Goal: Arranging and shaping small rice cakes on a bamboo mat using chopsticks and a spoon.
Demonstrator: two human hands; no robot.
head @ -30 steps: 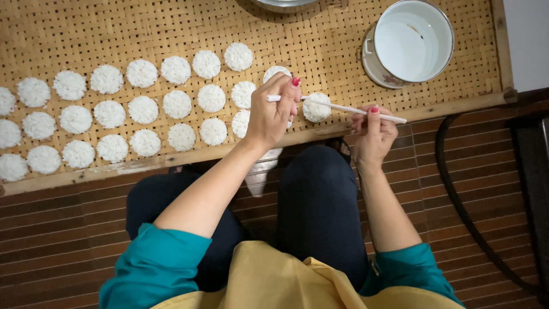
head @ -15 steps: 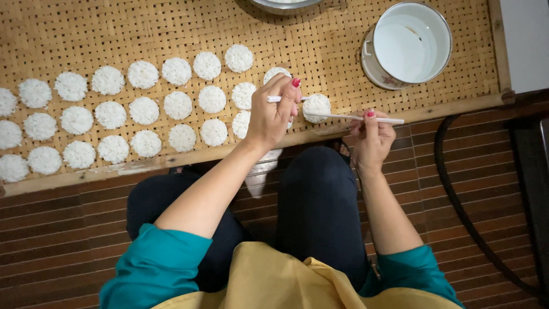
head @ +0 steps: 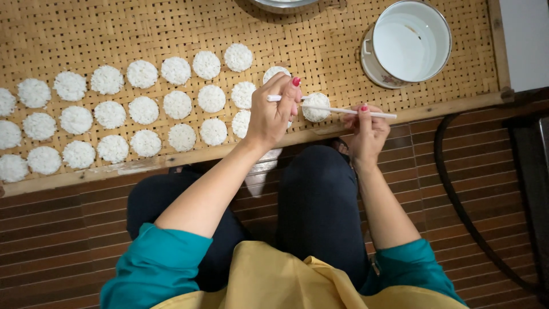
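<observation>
Several flat round white rice cakes [head: 177, 105] lie in rows on a woven bamboo tray [head: 320, 40]. My left hand [head: 273, 114] hovers over the right end of the rows, its fingers pinched on the left end of a thin white stick [head: 349, 110]. My right hand [head: 366, 134] holds the stick's other end at the tray's near edge, index finger resting on top. The stick lies across one rice cake [head: 315, 109] between my hands. My left hand partly hides the cakes beneath it.
A white enamel pot [head: 409, 43] stands on the tray's far right corner. A metal bowl's rim [head: 283, 4] shows at the top edge. My knees are under the tray's wooden rim [head: 171, 157]. A black cable [head: 457, 200] curves over the slatted wooden floor on the right.
Both hands stay on the stick over the same rice cake. My right hand has shifted slightly left along it.
</observation>
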